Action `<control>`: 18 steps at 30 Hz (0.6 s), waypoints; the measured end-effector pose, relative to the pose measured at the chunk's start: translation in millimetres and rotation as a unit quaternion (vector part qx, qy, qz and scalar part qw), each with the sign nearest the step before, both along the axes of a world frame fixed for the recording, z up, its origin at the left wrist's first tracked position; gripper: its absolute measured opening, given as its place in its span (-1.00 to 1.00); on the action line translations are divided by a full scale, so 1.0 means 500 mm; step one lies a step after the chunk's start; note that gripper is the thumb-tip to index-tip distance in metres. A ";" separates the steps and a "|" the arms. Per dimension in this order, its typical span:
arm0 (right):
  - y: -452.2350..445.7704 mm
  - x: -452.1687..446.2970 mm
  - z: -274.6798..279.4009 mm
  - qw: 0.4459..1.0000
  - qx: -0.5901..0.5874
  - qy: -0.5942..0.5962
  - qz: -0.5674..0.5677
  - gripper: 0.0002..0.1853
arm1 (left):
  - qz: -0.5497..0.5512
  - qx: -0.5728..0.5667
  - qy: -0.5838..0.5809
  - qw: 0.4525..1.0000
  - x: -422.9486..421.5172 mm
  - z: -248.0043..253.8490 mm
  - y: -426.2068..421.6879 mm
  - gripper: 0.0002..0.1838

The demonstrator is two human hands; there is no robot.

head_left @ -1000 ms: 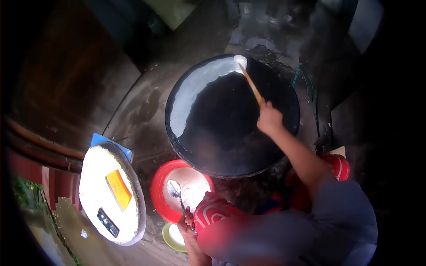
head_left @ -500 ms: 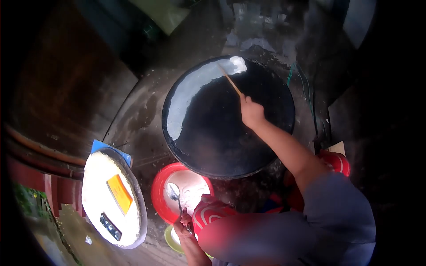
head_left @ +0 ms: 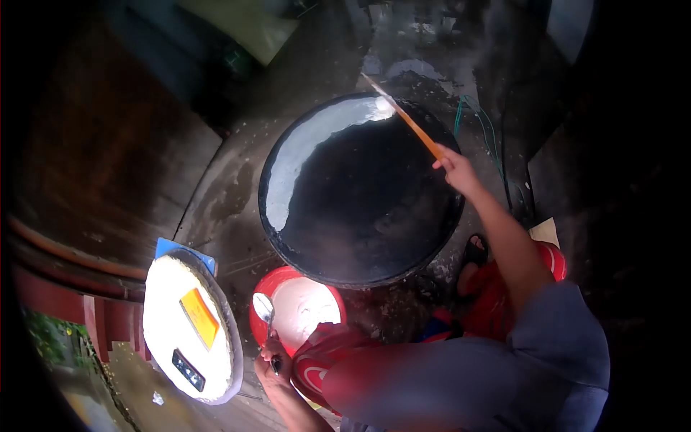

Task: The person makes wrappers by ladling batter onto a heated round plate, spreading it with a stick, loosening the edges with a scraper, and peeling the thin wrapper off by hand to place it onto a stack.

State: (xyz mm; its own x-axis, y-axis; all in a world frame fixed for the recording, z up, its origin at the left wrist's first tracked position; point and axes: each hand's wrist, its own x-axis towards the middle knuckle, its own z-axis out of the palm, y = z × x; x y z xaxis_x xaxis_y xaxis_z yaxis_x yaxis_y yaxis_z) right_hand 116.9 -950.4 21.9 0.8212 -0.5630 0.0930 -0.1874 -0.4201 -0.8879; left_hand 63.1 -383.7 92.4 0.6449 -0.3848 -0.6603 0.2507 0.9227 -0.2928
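Observation:
My right hand (head_left: 455, 169) grips the end of a flat wooden stick (head_left: 414, 128), which slants over the far rim of a large round black griddle (head_left: 367, 209). White residue coats the stick's far part. A curved band of pale batter (head_left: 289, 162) lies along the griddle's left and far edge, ending in a thick white lump (head_left: 381, 108) beside the stick. My left hand (head_left: 275, 360) is closed round the handle of a ladle (head_left: 263, 307). The ladle's bowl is over the left side of a red basin (head_left: 260, 333) holding white batter (head_left: 306, 309).
At the left stands a round stack of white sheets (head_left: 169, 309), with a yellow-orange packet (head_left: 199, 317) and a phone (head_left: 188, 370) on top. A blue board (head_left: 186, 252) shows behind it. Green cord (head_left: 461, 119) lies right of the griddle. A sandalled foot (head_left: 473, 255) is near its right edge.
My right hand has moved right, and the stick has passed from the batter band to the lump, its tip now beyond the rim. My left hand and the ladle have shifted left.

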 end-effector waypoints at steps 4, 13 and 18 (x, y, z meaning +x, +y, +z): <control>-0.055 0.073 0.045 0.982 0.109 0.102 -0.112 -0.55 | 0.007 0.010 -0.011 1.000 -0.005 0.023 -0.029 -0.74; -0.018 0.087 0.083 0.974 0.152 0.158 -0.056 -0.54 | 0.018 0.062 0.038 0.997 -0.003 -0.051 -0.025 -0.73; 0.010 0.098 0.065 0.970 0.180 0.164 -0.011 -0.62 | 0.008 0.078 0.026 0.997 -0.007 -0.073 -0.022 -0.79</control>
State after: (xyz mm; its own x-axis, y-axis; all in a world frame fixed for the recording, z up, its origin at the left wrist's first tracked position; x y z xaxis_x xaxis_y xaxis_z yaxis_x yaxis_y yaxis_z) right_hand 165.7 -945.4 54.3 0.7609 -0.5285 -0.3765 -0.4898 -0.0871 -0.8675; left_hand 59.5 -394.6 55.7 0.6133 -0.2638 -0.7445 0.2231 0.9621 -0.1571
